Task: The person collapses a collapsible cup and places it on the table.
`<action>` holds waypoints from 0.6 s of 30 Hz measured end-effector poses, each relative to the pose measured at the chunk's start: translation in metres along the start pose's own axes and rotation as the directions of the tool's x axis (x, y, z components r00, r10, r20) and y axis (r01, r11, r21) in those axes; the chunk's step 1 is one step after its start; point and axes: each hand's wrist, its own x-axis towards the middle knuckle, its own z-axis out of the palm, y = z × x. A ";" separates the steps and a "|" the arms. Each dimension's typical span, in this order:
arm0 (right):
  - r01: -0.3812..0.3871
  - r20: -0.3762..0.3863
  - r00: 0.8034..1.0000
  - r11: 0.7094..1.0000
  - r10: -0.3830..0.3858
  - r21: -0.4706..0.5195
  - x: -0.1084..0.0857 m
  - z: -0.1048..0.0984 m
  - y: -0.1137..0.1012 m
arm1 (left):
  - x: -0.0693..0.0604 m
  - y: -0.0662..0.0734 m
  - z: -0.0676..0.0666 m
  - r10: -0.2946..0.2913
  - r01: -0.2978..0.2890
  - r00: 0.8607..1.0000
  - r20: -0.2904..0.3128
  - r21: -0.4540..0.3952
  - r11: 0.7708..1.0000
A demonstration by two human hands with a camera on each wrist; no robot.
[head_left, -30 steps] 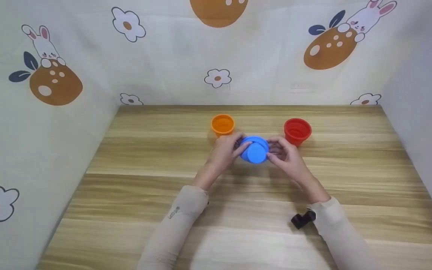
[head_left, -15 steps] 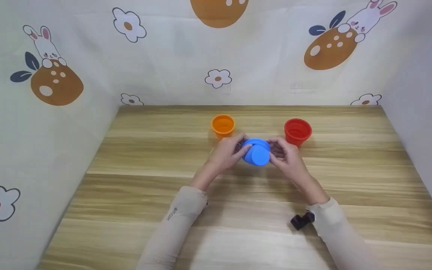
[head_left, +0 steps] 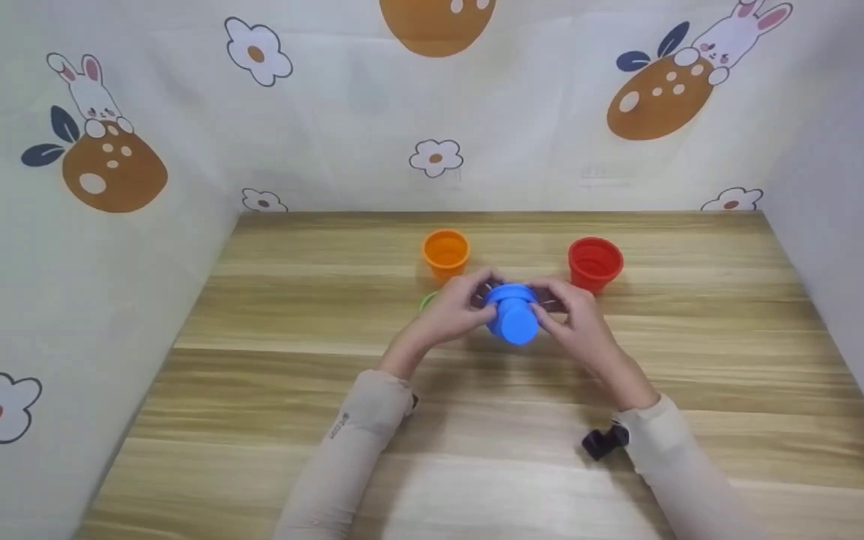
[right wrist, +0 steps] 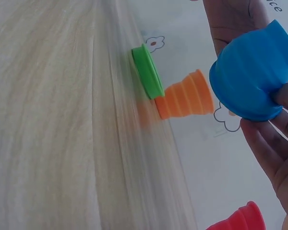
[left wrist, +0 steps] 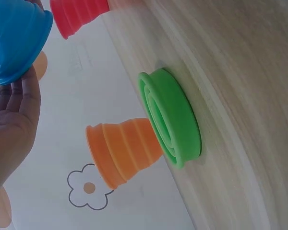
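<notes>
Between both hands a blue collapsible cup (head_left: 518, 324) is held above the table, tilted with its base toward me. My left hand (head_left: 456, 309) grips its left side, the thumb on the wall below the rim. My right hand (head_left: 576, 309) holds the other side, its thumb pressing the wall, which looks dented in the right wrist view (right wrist: 254, 72). A green collapsible cup (left wrist: 177, 115), folded flat, lies on the table, mostly hidden behind my left hand in the head view. Beyond the hands stand an orange cup (head_left: 445, 253) and a red cup (head_left: 595, 262), both extended and upright.
The wood-grain table (head_left: 274, 315) meets a patterned back wall cover (head_left: 357, 112), with covered walls at the left and right too. A black device (head_left: 604, 441) sits at my right sleeve cuff.
The blue cup has come slightly toward me, and its base tips further down and outward from the rim. Both hands turn with it. A green cup edge now shows beside my left hand.
</notes>
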 end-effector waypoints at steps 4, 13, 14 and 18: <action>-0.018 -0.003 1.000 0.997 0.019 0.081 -0.001 0.000 0.004 | 0.000 -0.001 0.001 0.021 -0.021 1.000 -0.018 -0.010 1.000; -0.105 -0.010 0.994 0.970 0.110 0.218 -0.004 -0.002 0.007 | -0.001 0.000 0.000 0.006 -0.012 0.997 -0.076 -0.079 0.997; -0.115 -0.009 0.993 0.968 0.120 0.224 -0.004 -0.002 0.007 | 0.000 0.000 0.000 0.010 -0.018 0.997 -0.082 -0.090 0.996; -0.155 -0.006 0.987 0.957 0.161 0.244 -0.005 -0.003 0.006 | -0.001 -0.001 0.000 0.017 -0.029 0.995 -0.098 -0.117 0.993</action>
